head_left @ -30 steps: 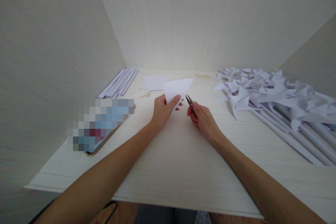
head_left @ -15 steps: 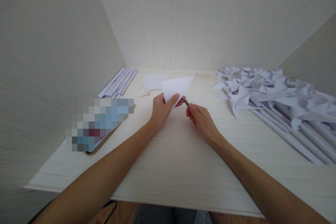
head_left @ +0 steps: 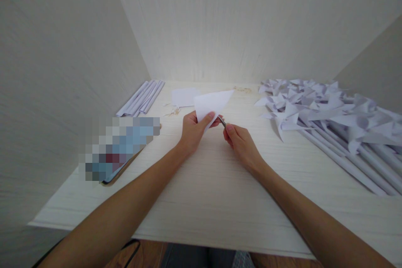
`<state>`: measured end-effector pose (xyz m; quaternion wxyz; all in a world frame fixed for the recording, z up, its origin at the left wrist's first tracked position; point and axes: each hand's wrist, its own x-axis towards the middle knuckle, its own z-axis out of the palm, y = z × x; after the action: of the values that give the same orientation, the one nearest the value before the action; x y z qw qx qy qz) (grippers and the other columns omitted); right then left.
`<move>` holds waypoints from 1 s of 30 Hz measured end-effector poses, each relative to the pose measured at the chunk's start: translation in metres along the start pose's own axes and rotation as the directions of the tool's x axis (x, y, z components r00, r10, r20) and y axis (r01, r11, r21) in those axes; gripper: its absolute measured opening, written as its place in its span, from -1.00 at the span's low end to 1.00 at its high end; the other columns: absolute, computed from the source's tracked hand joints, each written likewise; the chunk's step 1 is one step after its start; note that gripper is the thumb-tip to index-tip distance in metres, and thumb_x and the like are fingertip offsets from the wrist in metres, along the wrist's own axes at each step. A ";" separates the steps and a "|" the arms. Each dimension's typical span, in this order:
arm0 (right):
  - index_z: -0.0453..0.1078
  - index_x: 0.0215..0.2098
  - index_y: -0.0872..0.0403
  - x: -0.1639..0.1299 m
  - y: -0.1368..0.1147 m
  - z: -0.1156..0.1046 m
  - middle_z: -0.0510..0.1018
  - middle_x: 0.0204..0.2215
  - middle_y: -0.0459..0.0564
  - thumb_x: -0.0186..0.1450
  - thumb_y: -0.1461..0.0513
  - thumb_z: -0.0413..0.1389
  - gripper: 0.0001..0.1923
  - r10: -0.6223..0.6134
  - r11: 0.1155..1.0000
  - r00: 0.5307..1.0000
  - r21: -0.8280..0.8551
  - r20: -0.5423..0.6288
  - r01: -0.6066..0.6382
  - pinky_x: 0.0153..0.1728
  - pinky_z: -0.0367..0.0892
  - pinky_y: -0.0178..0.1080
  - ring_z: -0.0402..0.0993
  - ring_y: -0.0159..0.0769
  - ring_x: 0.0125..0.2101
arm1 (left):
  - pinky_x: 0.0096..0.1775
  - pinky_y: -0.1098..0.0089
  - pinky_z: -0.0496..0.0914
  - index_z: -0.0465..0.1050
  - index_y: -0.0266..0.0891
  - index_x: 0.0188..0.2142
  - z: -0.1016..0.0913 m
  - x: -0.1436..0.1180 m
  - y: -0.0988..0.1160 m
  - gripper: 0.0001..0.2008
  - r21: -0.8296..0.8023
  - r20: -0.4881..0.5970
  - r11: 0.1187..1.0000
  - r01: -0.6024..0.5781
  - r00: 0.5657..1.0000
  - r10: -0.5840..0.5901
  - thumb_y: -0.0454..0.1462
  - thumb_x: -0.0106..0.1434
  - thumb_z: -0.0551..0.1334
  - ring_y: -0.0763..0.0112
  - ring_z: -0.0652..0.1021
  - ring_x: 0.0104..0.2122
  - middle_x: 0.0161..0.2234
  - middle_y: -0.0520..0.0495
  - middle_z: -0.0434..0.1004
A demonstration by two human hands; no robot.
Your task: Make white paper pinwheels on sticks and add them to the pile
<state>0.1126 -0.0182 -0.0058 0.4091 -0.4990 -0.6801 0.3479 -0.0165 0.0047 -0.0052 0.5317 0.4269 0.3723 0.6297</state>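
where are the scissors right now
In the head view the small scissors are near the table's middle, gripped in the right hand, their tip at the folded paper triangle held by the left hand.

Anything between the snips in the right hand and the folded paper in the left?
Nothing visible. The right hand has the snips right at the lower edge of the folded paper, which the left hand pinches above the table.

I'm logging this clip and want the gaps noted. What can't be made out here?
- Head view: the scissors are mostly hidden by the right hand and the folded paper.
- The flat object on the table's left is blurred out.
- The paper pinwheels run off the right edge.
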 end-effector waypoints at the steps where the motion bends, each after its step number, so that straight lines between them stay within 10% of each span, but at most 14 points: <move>1: 0.08 -0.67 0.04 0.000 0.000 0.000 0.13 -0.73 -0.16 0.24 -0.04 -0.23 -0.55 -0.005 1.000 1.000 -0.006 -0.002 0.005 -0.60 -0.05 -0.32 0.05 -0.42 -0.65 | -0.32 0.40 0.47 0.48 -0.39 -0.45 0.000 0.000 0.000 -0.70 0.000 0.002 1.000 0.001 1.000 -0.001 -0.15 -0.09 0.35 0.38 0.57 -0.44 -0.43 -0.16 0.59; 21: 0.06 -0.68 0.04 0.000 -0.002 0.000 0.15 -0.73 -0.14 0.24 0.00 -0.27 -0.56 -0.035 0.995 0.999 -0.098 -0.016 0.033 -0.57 -0.03 -0.31 0.07 -0.41 -0.64 | -0.33 0.38 0.47 0.47 -0.39 -0.46 0.000 0.000 0.001 -0.69 -0.005 0.003 1.000 0.020 1.000 -0.020 -0.16 -0.11 0.35 0.36 0.57 -0.44 -0.44 -0.17 0.58; 30: 0.17 -0.66 0.07 0.001 0.003 0.002 0.08 -0.77 -0.21 0.17 -0.15 -0.15 -0.48 0.085 0.965 0.994 0.254 -0.072 -0.064 -0.70 -0.12 -0.35 -0.04 -0.50 -0.73 | -0.32 0.38 0.45 0.46 -0.39 -0.44 0.000 0.000 0.002 -0.68 0.028 -0.025 0.999 0.019 1.000 -0.018 -0.13 -0.06 0.32 0.36 0.58 -0.44 -0.44 -0.17 0.58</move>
<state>0.1121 -0.0165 -0.0085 0.4831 -0.4823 -0.5941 0.4255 -0.0170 0.0041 -0.0031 0.5267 0.4229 0.3916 0.6248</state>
